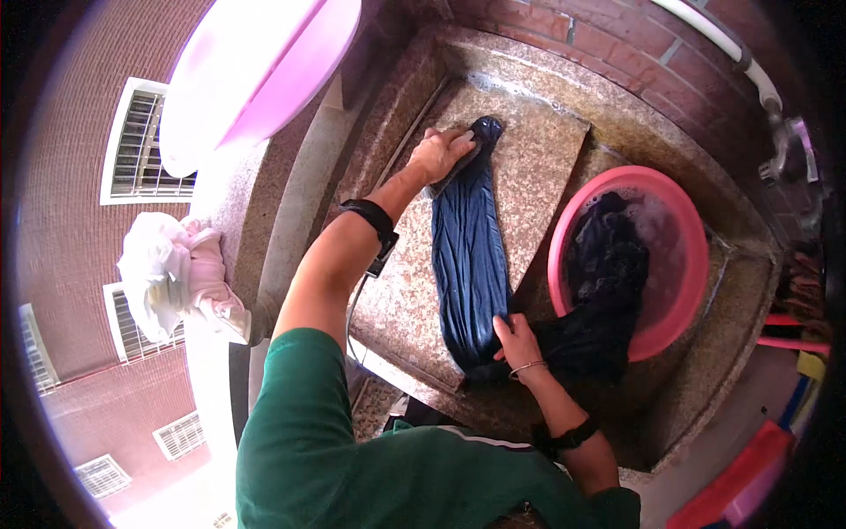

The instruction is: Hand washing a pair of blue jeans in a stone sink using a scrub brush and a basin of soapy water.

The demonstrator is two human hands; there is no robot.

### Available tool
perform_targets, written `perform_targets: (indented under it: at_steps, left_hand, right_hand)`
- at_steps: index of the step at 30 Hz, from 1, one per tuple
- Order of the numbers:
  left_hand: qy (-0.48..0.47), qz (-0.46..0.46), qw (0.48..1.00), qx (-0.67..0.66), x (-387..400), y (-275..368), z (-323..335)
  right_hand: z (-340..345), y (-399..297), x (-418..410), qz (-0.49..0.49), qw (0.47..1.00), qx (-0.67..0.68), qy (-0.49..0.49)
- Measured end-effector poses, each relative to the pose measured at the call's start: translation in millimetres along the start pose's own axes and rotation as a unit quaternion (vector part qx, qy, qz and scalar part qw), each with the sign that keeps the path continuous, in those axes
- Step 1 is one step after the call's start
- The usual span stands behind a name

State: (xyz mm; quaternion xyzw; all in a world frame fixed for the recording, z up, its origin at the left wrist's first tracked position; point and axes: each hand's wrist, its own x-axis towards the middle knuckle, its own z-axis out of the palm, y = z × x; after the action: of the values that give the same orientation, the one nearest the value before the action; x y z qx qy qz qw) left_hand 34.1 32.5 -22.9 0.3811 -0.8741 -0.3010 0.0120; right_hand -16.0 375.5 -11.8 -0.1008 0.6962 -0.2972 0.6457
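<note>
A long wet navy-blue garment (466, 251) lies stretched over the sloping speckled stone washboard (535, 192) of a laundry sink. At its far end my left hand (439, 155) grips a dark-edged object (456, 175), probably a scrubbing brush, pressed on the fabric; my fingers cover most of it. My right hand (519, 344) pinches the garment near the washboard's lower right edge. From there the dark cloth runs right, over the rim of a pink basin (694, 284), where more of it sits in sudsy water (661, 225).
The sink's stone rim (700, 159) surrounds the work. A wall pipe (707, 30) and tap (776, 165) are at upper right. A pink basin (297, 86) stands at upper left; white and pink cloths (178, 271) rest on the left ledge. Red items (733, 469) lie lower right.
</note>
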Motion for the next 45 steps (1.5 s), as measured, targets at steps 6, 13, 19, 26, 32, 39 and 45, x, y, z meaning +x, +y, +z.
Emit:
perform_targets:
  at_steps: [6, 13, 19, 26, 32, 39, 45]
  left_hand:
    - [0.062, 0.091, 0.99, -0.092, 9.3, 33.9, -41.3]
    - [-0.047, -0.072, 0.985, -0.151, 25.1, 21.7, -12.0]
    - [0.032, 0.002, 0.983, -0.18, 15.6, 39.8, 11.9]
    - [0.044, 0.008, 0.68, -0.732, -4.2, 56.1, -55.1]
    - [-0.054, -0.097, 0.977, -0.181, -65.7, 43.3, -40.9]
    - [0.04, 0.408, 0.893, 0.186, -171.6, 53.6, 92.2]
    - [0.027, -0.018, 0.938, 0.344, 28.9, -9.7, 1.6]
  right_hand:
    - [-5.8, 8.0, -28.5, 0.002, 0.972, 0.229, 0.05]
    - [2.8, -2.5, -25.0, 0.001, 0.994, 0.1, 0.036]
    - [-6.9, 14.1, -15.9, -0.007, 0.965, 0.259, 0.026]
    - [-3.5, 0.1, -80.0, -0.358, 0.888, -0.172, 0.231]
    - [13.1, -3.1, -62.6, -0.492, 0.757, -0.4, 0.16]
    - [33.2, 41.1, -31.0, -0.34, 0.799, -0.491, 0.062]
    - [42.1, 27.5, -33.9, -0.328, 0.802, -0.499, 0.018]
